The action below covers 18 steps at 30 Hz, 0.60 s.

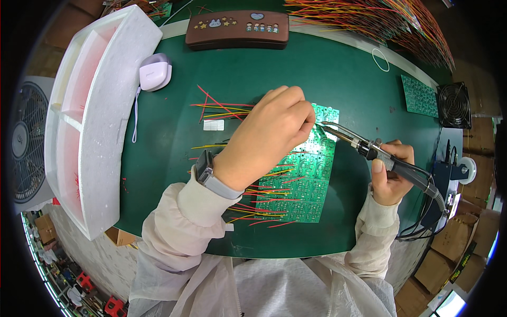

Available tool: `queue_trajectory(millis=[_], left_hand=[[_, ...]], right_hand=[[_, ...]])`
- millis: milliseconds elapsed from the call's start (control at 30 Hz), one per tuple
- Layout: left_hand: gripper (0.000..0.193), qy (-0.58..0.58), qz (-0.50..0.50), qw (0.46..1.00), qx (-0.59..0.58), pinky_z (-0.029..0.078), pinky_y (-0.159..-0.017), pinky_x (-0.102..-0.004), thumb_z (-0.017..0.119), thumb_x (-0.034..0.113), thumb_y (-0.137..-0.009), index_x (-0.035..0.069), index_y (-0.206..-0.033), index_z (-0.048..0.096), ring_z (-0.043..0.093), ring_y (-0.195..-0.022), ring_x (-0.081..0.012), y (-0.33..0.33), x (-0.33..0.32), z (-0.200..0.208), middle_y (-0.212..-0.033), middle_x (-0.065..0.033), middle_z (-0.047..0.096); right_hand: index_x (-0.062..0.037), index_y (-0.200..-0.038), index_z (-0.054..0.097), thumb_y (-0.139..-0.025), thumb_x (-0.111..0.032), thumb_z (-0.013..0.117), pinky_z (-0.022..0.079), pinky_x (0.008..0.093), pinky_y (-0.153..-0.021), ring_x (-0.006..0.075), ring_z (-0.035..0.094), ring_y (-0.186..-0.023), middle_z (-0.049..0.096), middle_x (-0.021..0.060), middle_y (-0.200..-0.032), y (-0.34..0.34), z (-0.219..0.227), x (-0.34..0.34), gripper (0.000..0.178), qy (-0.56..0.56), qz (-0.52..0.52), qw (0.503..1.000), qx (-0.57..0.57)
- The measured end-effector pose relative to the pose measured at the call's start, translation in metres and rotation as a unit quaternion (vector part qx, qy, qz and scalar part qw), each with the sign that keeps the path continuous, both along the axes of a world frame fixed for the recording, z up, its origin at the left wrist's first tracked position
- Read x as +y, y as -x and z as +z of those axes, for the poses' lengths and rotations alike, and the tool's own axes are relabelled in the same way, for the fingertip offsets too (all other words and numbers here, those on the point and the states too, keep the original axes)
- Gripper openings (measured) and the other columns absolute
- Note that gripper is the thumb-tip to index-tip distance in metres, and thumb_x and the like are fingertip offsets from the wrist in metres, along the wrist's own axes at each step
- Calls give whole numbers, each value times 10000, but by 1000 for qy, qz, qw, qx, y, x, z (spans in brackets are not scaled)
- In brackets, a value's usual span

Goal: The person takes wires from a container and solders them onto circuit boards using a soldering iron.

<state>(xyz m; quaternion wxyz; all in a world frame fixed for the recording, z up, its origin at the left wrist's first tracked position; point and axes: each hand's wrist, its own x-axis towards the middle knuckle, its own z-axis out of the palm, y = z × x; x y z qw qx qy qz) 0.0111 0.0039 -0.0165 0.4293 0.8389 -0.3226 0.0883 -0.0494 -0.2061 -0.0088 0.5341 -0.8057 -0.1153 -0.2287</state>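
A green circuit board panel lies on the green mat, divided into many small identical boards. Over its upper part, my left hand is closed in a pinch, with what looks like a thin dark wire at the fingertips, mostly hidden by the fingers. My right hand grips a soldering iron with a black cable. Its tip reaches the panel right beside my left fingertips. Red, yellow and black wires stick out along the panel's left side, and more wires lie left of my hand.
A white foam box with compartments stands at left, beside a pale earbud case. Behind are a brown pencil case and a large wire bundle. At right are another circuit board, a small black fan and a solder spool.
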Motion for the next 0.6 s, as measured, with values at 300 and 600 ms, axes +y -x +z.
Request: queue_trajectory(millis=[300,600], left_hand=[[118,-11,-1,1000,-10,389,-610,-316,588,7,-623,14,-668,479,460,-669,-224,0,0,0,-681,-73,429],[126,-1,5,1000,-14,389,-575,-310,593,-11,-621,14,-683,487,464,-646,-215,0,-1,0,-672,-64,434]], right_hand=[[30,-794,473,-674,-155,648,332,206,-504,99,423,-534,495,58,-607,1,-1,1,282,-3,-6,1000,0],[30,-798,472,-680,-159,643,348,212,-511,111,443,-540,505,63,-617,2,-2,1,281,-3,-4,1000,-6]])
